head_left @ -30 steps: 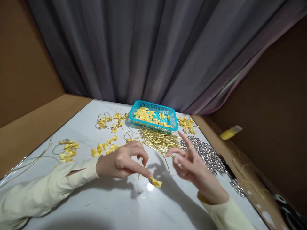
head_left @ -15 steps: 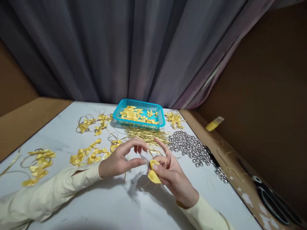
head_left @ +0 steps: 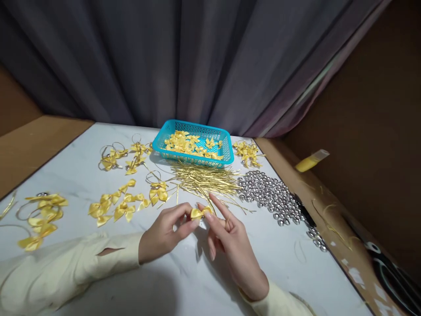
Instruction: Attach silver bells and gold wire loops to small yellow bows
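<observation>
Yellow bow [head_left: 198, 213]: left grip [head_left: 162, 235] pinches; right grip [head_left: 237, 246] too.

Some kinda craft workspace, I'd say: yellow ribbon bows [head_left: 180, 142], round silver beads [head_left: 271, 195], white marble-look bench [head_left: 294, 270], grey fabric curtain [head_left: 194, 61] behind.

**Nothing Could Be Read**

No words, labels, brand names, numbers or signs were legible on any of the things in view, nor on any of the surfaces around them.
</observation>
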`<state>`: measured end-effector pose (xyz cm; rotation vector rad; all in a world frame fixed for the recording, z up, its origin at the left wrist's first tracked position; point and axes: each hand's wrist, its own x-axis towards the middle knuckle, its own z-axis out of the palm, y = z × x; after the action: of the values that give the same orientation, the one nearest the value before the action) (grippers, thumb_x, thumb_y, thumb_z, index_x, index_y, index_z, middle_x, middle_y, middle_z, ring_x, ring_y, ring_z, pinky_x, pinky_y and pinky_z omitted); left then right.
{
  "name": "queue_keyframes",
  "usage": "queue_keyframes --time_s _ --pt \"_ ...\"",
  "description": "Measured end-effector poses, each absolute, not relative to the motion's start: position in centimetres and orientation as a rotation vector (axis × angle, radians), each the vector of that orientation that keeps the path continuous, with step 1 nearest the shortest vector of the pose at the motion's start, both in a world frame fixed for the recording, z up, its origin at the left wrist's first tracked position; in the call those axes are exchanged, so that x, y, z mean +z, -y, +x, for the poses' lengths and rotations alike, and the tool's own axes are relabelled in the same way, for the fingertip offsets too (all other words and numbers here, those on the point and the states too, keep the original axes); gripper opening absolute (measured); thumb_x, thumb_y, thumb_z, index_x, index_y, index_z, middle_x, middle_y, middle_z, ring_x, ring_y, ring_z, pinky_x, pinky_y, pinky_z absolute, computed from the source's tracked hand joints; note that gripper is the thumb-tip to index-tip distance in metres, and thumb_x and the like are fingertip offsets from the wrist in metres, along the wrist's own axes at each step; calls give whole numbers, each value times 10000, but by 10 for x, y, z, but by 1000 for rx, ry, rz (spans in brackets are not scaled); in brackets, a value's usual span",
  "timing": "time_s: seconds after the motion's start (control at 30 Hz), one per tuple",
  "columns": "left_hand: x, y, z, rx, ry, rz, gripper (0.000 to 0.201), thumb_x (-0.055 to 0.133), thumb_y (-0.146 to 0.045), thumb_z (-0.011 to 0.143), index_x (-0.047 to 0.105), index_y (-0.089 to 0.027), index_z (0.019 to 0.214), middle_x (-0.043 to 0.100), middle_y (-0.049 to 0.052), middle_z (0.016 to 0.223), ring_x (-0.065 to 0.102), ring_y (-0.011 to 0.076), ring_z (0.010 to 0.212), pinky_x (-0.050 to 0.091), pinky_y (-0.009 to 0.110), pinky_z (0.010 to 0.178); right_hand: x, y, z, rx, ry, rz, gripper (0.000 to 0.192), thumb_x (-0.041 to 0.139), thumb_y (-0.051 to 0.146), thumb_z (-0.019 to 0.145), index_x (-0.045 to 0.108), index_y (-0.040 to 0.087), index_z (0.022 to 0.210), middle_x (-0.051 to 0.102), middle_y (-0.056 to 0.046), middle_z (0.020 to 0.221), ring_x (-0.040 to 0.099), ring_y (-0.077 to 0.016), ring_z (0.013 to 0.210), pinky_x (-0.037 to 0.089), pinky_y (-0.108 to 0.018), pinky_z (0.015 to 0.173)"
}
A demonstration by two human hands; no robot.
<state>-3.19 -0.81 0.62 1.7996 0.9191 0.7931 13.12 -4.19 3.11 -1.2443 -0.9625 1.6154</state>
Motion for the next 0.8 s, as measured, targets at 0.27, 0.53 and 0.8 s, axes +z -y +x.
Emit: queue_keyframes --time_s 0.27,0.53,0.8 --pt "4 10 -28 847 -1030 1860 328 355 -305 922 439 -171 635 429 -32 575 412 96 547 333 222 558 28 40 129 1607 990 -1285 552 537 461 839 425 180 1301 419 92 351 270 -41 308 192 -162 357" --pt "-2 9 -29 984 -1064 1942 326 391 -257 908 420 -166 596 389 -50 531 373 75 493 307 203 504 24 46 136 678 1315 -1390 173 596 337 810 552 182 873 510 34 616 406 -66 477 351 -188 465" --pt "-6 10 -30 1034 -956 2052 274 396 -204 901 448 -165 635 431 -30 578 403 84 526 342 208 531 15 46 134 736 1746 -1343 116 571 247 826 598 149 771 514 16 624 408 -78 507 331 -203 485"
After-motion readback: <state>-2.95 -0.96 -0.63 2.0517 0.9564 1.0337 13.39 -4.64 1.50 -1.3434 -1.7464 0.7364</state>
